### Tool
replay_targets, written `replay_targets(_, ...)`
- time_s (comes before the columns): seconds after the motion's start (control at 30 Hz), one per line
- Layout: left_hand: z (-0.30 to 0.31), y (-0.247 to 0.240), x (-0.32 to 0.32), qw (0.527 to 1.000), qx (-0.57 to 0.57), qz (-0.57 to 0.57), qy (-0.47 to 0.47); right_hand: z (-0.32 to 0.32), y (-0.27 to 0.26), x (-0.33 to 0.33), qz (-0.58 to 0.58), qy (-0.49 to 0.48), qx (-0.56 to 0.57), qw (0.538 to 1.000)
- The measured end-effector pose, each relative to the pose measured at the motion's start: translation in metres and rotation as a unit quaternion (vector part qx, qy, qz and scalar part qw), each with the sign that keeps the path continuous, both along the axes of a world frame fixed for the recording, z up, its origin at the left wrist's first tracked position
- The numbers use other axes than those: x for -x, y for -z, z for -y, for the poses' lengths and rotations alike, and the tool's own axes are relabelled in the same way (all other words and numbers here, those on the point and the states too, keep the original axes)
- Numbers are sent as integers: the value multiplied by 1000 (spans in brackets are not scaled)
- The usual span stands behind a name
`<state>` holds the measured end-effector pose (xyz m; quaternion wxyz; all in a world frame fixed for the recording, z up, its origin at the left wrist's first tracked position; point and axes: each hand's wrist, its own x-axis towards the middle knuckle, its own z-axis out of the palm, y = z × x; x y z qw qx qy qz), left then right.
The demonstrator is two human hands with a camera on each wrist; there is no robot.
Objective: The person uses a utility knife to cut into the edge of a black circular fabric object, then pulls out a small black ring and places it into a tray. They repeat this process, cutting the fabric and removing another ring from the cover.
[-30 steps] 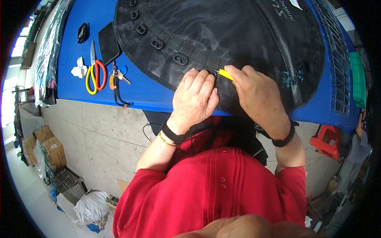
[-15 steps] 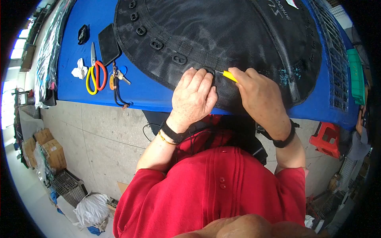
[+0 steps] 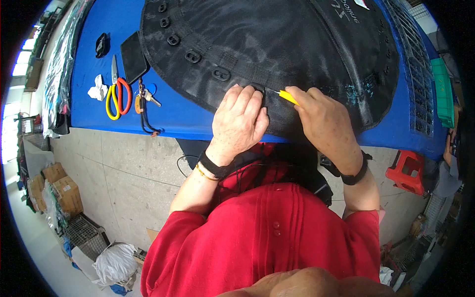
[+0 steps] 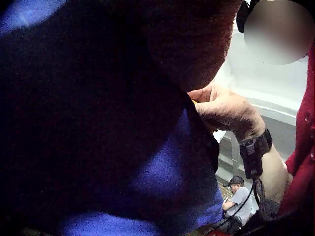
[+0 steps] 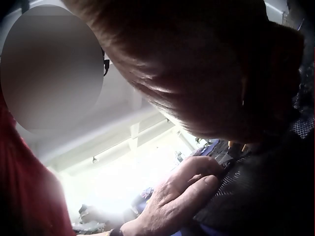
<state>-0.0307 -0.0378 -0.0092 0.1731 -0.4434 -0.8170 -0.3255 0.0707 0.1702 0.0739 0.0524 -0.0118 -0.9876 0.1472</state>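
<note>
A large round black mesh mat (image 3: 277, 44) lies on the blue-covered table, with a row of black oval plastic pieces (image 3: 221, 74) along its near-left edge. At the near edge, my left hand (image 3: 237, 119) has its fingertips bent over another black plastic piece (image 3: 257, 86), gripping it and mostly covering it. To the right, my right hand (image 3: 324, 116) pinches a yellow-handled tool (image 3: 288, 96). The tool's thin metal tip points left, toward the piece under the left fingers. In the right wrist view the left hand (image 5: 182, 191) has finger and thumb close together at the mesh.
Left of the mat lie scissors (image 3: 117, 99) with red and yellow handles, a dark flat phone-like slab (image 3: 133, 57), keys (image 3: 150, 95), crumpled white paper (image 3: 98, 89) and a small black item (image 3: 102, 45). A red stool (image 3: 406, 173) stands right; cartons (image 3: 67, 190) sit left.
The right hand and tool have drawn back slightly to the right, showing more of the metal tip. The left hand stays at the same piece.
</note>
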Motion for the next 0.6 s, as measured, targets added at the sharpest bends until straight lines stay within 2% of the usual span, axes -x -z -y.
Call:
replay_targets(0.17,0,-1,-1,1000,1,-2,-5,-4,-8,-2,11,-5,-2,1000)
replay_targets(0.37,1,-1,-1,1000,7,-1,-6,0,-1,6,-63,-41,9,997)
replay_targets(0.6,0,-2,-2,1000,3,-8,-11,5,7,19,-88,-64,-20,994)
